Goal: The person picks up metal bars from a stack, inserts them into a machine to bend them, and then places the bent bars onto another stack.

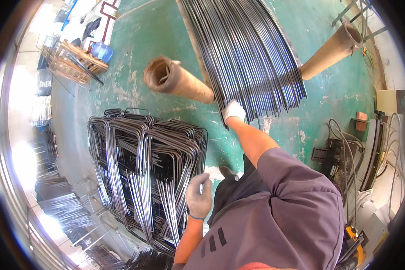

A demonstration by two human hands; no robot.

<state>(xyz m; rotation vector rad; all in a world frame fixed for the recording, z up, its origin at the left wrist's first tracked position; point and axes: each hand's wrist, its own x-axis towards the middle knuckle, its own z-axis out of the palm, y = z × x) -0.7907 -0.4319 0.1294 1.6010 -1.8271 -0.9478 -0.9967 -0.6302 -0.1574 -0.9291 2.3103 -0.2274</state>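
- Right hand (233,110), gloved, reaches out to the near ends of the straight steel rods (247,54), grip closed on one rod end.
- Rods lie across two cardboard tubes (177,81) on the green floor (135,40).
- Left hand (198,196) closes its grip on the stack of bent rod frames (144,171), low left.

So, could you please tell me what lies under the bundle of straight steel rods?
The straight rods rest across two cardboard tubes on the green floor. The tubes' middle sections are hidden by the rods. The right hand touches the rod ends.
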